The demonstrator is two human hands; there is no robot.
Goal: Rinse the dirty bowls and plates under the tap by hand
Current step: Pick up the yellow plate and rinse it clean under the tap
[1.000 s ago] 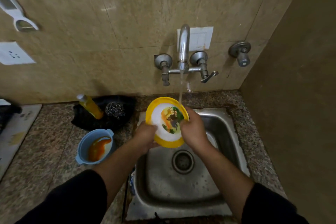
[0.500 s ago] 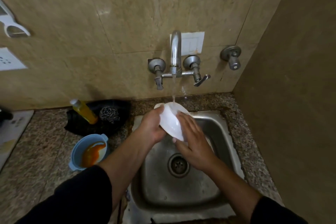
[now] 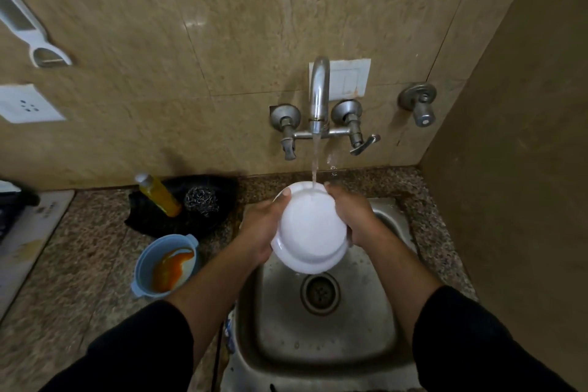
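Note:
A small plate (image 3: 310, 229) shows its white underside to me, held above the steel sink (image 3: 321, 337). Water runs from the tap (image 3: 319, 95) onto the plate's far edge. My left hand (image 3: 261, 226) grips the plate's left rim, thumb on the top edge. My right hand (image 3: 351, 216) grips the right rim, fingers curled behind it. A blue bowl (image 3: 165, 267) smeared with orange sauce stands on the counter left of the sink.
A yellow soap bottle (image 3: 159, 194) and a steel scrubber (image 3: 202, 200) lie on a black cloth (image 3: 149, 219) behind the blue bowl. The drain (image 3: 319, 293) sits below the plate. A brown side wall (image 3: 521, 169) closes the right.
The plate went from its yellow-rimmed printed face to its white back facing me. My right hand moved from the plate's underside to its right rim.

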